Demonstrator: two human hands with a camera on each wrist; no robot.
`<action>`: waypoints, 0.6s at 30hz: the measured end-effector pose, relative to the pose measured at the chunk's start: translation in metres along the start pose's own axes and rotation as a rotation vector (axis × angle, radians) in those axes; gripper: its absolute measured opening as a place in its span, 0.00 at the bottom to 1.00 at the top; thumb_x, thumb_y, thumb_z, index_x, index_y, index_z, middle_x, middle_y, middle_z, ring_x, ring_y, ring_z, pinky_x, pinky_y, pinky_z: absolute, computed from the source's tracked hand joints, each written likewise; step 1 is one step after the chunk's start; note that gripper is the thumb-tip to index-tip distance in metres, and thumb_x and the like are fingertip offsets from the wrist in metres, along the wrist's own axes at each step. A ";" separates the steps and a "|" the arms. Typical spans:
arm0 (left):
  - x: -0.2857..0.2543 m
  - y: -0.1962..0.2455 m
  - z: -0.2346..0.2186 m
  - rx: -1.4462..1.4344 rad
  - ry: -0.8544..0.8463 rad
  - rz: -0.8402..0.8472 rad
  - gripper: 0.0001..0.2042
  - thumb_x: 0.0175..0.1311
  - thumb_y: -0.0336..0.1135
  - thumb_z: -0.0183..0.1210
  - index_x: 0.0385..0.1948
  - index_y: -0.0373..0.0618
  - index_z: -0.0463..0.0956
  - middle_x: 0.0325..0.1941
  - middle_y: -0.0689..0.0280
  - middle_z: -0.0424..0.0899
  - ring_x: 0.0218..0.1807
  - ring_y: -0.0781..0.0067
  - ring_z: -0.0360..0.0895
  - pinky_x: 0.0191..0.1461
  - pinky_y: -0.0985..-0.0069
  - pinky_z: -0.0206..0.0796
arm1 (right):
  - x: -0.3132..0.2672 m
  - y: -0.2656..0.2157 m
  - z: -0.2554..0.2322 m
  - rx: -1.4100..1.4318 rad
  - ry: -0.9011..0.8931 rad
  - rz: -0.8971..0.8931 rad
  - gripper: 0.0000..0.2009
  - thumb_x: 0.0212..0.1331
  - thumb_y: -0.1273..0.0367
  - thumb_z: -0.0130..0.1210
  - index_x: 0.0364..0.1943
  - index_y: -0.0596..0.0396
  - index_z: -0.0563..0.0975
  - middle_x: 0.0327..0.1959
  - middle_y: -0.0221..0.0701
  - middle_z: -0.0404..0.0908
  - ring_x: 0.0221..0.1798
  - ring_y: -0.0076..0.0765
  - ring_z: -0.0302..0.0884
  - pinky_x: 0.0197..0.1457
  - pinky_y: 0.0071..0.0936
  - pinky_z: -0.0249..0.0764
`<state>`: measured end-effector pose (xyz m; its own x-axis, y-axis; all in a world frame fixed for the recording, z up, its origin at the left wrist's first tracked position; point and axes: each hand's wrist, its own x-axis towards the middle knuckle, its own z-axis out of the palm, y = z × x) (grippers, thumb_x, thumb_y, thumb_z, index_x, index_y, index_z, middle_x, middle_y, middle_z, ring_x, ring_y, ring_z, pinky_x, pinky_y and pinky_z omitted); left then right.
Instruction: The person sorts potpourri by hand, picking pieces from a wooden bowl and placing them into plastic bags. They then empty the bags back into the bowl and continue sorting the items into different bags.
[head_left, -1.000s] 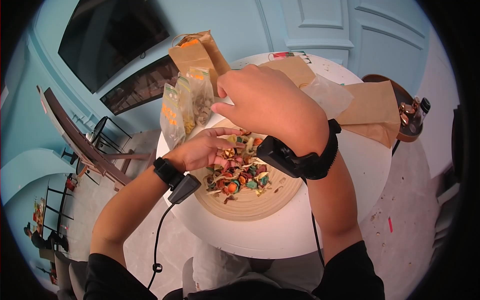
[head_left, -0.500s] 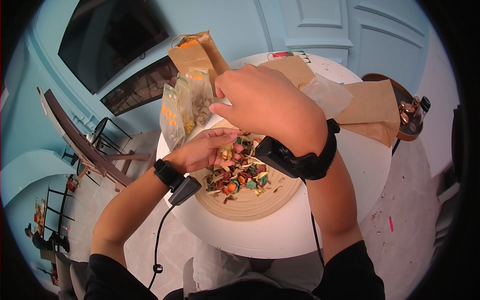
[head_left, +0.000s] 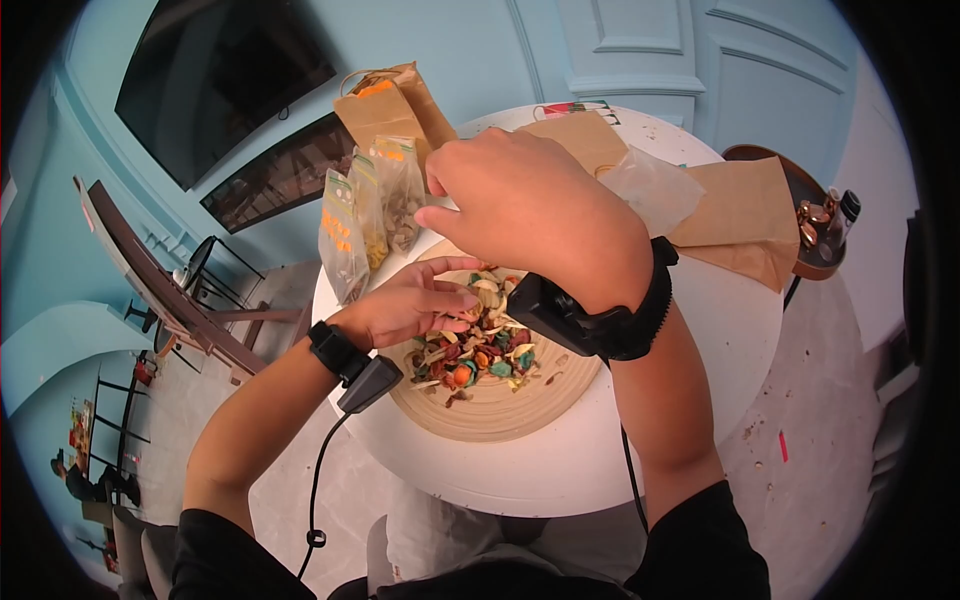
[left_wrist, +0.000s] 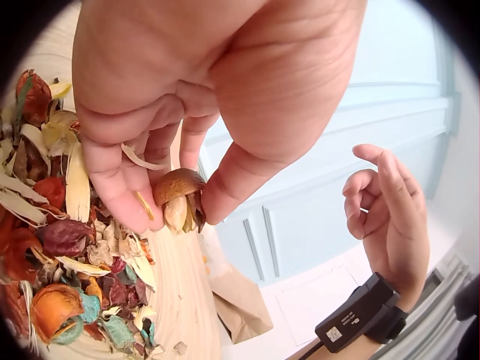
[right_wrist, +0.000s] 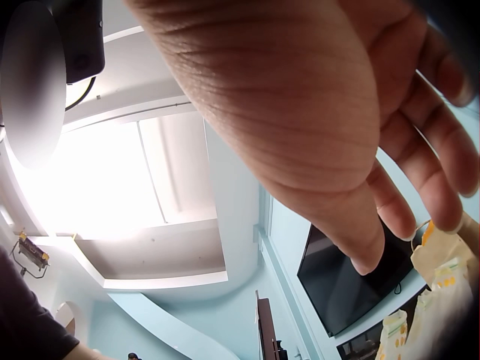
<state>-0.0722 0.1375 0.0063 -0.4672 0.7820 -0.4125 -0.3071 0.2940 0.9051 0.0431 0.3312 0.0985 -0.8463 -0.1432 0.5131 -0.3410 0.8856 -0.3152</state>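
My left hand (head_left: 400, 303) pinches a small brown, cap-shaped dried pod (left_wrist: 180, 196) with pale bits under it, between thumb and fingers. Thin petal shreds cling to the fingers of that hand in the left wrist view. Below and beside it, a pile of potpourri (head_left: 475, 362), with orange, red, teal and cream pieces, lies on a round wooden plate (head_left: 490, 425). My right hand (head_left: 535, 195) hangs above the plate's far side, holding nothing; its fingers (right_wrist: 424, 169) are loosely bent in the right wrist view.
Zip bags (head_left: 342, 240) of dried pieces stand at the plate's left, before a brown paper bag (head_left: 425, 105). Right of the white table (head_left: 690, 390) centre lie a clear plastic bag (head_left: 655, 190) and a flat paper bag (head_left: 745, 215). A dark tray (head_left: 825, 255) holds bottles.
My left hand's fingers have drawn together and lifted from the pile with the pod between them. The right hand has barely shifted.
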 end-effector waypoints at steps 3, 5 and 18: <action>0.001 -0.002 -0.001 0.027 0.016 -0.015 0.28 0.70 0.32 0.65 0.69 0.48 0.64 0.45 0.71 0.81 0.43 0.80 0.82 0.49 0.78 0.78 | 0.000 0.001 0.002 -0.004 0.016 -0.015 0.16 0.61 0.59 0.61 0.35 0.61 0.80 0.31 0.48 0.83 0.39 0.58 0.82 0.44 0.47 0.76; 0.001 -0.002 -0.001 0.060 0.042 -0.025 0.25 0.70 0.37 0.65 0.66 0.48 0.68 0.43 0.74 0.81 0.40 0.83 0.81 0.46 0.81 0.78 | 0.000 0.001 0.002 0.000 0.015 -0.022 0.16 0.61 0.59 0.61 0.35 0.61 0.80 0.30 0.48 0.83 0.39 0.58 0.82 0.43 0.47 0.76; -0.004 0.001 0.010 0.175 0.155 -0.038 0.23 0.72 0.61 0.57 0.34 0.46 0.78 0.29 0.76 0.79 0.30 0.87 0.76 0.33 0.86 0.70 | -0.001 0.002 0.003 -0.013 0.059 -0.049 0.16 0.61 0.60 0.62 0.34 0.62 0.79 0.29 0.48 0.82 0.37 0.58 0.81 0.42 0.47 0.76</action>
<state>-0.0626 0.1400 0.0094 -0.5837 0.6791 -0.4452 -0.1848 0.4228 0.8872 0.0423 0.3312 0.0945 -0.8032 -0.1603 0.5737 -0.3753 0.8842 -0.2782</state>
